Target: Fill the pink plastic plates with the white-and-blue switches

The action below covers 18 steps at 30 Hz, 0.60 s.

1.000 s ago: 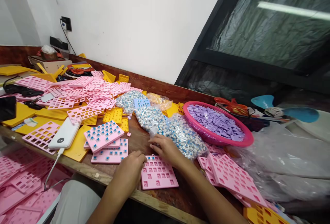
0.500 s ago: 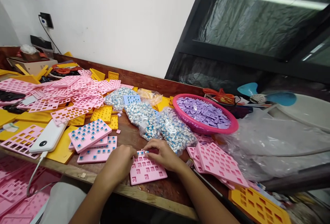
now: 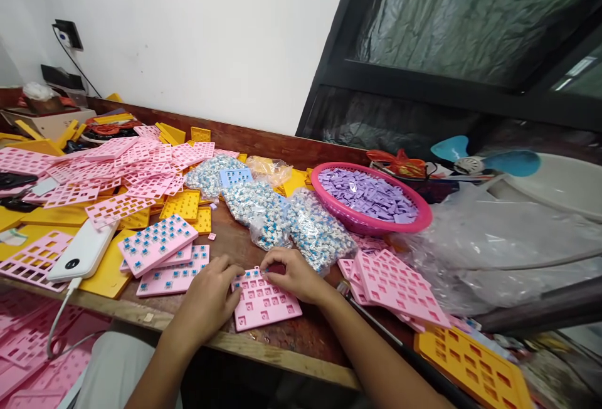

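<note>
A pink plate with square holes (image 3: pixel 266 308) lies near the table's front edge, with a few blue switches along its far row. At its left side is my left hand (image 3: pixel 214 296), its thumb and fingers closed on the plate's edge. My right hand (image 3: pixel 291 274) bends over the far right part of the plate, thumb and forefinger close together; anything between them is too small to make out. Just left of my left hand, pink plates filled with blue switches (image 3: pixel 157 244) are stacked. Beyond my hands lie clear bags of blue and white switches (image 3: pixel 317 230).
A pink basket (image 3: pixel 426 217) holds purple pieces. Pink plates (image 3: pixel 397 286) and a yellow plate (image 3: pixel 475 368) lie at the right. A white power bank (image 3: pixel 82 251) with a cable sits left, before piled pink plates (image 3: pixel 108 167). A black rod (image 3: pixel 399 343) runs beside my right arm.
My left hand has drawn back a little from the plate's far corner to its left side. My right hand has stayed over the far row. The whole view has shifted slightly.
</note>
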Motion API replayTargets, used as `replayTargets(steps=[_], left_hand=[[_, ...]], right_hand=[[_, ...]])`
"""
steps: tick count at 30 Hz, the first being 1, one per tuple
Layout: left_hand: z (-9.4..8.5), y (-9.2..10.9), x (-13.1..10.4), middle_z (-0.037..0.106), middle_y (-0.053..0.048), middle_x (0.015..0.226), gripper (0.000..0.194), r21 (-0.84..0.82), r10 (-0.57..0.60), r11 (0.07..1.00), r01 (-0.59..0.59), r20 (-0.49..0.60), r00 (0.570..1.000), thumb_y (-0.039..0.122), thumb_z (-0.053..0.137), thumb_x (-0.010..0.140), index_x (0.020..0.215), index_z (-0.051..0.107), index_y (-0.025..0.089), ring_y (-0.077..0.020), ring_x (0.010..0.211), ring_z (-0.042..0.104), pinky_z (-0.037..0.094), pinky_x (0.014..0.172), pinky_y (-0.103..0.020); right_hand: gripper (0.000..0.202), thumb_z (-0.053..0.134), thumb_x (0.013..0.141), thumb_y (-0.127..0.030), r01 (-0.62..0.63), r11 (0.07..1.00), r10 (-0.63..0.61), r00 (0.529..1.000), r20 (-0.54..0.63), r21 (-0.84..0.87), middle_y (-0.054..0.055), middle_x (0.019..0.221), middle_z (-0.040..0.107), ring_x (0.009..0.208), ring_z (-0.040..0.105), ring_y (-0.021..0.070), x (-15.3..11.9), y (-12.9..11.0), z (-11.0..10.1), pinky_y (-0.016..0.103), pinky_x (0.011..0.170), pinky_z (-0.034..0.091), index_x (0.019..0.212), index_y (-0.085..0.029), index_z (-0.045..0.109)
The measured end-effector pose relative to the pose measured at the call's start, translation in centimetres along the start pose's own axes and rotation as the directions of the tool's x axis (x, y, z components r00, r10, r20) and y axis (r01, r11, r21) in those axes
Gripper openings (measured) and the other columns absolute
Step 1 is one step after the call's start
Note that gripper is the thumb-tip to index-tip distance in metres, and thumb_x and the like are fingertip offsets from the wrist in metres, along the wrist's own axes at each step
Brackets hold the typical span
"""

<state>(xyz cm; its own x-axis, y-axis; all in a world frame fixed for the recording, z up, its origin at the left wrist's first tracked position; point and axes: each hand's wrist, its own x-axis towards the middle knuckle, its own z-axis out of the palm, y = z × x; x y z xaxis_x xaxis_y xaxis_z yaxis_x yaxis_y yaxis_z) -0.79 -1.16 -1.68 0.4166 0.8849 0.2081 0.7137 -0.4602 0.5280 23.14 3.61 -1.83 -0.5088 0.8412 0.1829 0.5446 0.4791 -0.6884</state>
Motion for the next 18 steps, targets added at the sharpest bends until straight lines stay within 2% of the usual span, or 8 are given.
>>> replayTargets(steps=[4,8,12,18], left_hand=[[1.3,-0.6,-0.5,0.058,-0.008,0.140,0.045,-0.006,0.084,0.996,-0.084,0.013,0.996,0.032,0.056,0.097,0.141,0.054,0.026,-0.0260,0.127,0.052,0.041,0.108,-0.041],[2.5,-0.7,-0.8,0.050,-0.011,0.151,0.071,-0.023,0.104,0.994,-0.103,0.048,0.993,0.054,0.064,0.090,0.150,0.043,0.023,-0.0302,0.138,0.043,0.035,0.116,-0.045],[2.7,-0.3,-0.7,0.055,-0.011,0.144,0.068,-0.019,0.074,0.997,-0.073,0.061,0.995,0.057,0.064,0.088,0.144,0.050,0.023,-0.0315,0.132,0.048,0.039,0.112,-0.046],[2.0,0.2,-0.1,0.058,-0.010,0.136,0.067,-0.020,0.042,0.999,-0.041,0.078,0.996,0.053,0.074,0.081,0.138,0.055,0.023,-0.0324,0.126,0.051,0.042,0.106,-0.046]], right_hand=[[0.012,0.072,0.083,-0.015,0.026,0.998,-0.024,0.999,0.036,-0.057,0.005,0.095,0.072,0.090,0.067,0.0207,0.1,-0.1,0.0,0.032,0.083,0.052,0.090,-0.022,0.079],[0.018,0.069,0.088,-0.018,0.047,0.998,-0.044,0.997,0.067,-0.043,0.007,0.099,0.072,0.092,0.067,0.0205,0.1,-0.1,0.0,0.032,0.084,0.051,0.102,-0.023,0.080],[0.019,0.067,0.090,-0.016,0.038,0.999,-0.038,0.998,0.054,-0.001,0.006,0.100,0.074,0.093,0.068,0.0203,-0.1,-0.3,-0.2,0.033,0.087,0.051,0.104,-0.022,0.078],[0.022,0.065,0.087,-0.010,0.049,0.989,-0.040,0.997,0.063,-0.141,0.006,0.105,0.075,0.099,0.068,0.0226,-0.1,-1.1,-0.2,0.035,0.091,0.050,0.104,-0.021,0.074]])
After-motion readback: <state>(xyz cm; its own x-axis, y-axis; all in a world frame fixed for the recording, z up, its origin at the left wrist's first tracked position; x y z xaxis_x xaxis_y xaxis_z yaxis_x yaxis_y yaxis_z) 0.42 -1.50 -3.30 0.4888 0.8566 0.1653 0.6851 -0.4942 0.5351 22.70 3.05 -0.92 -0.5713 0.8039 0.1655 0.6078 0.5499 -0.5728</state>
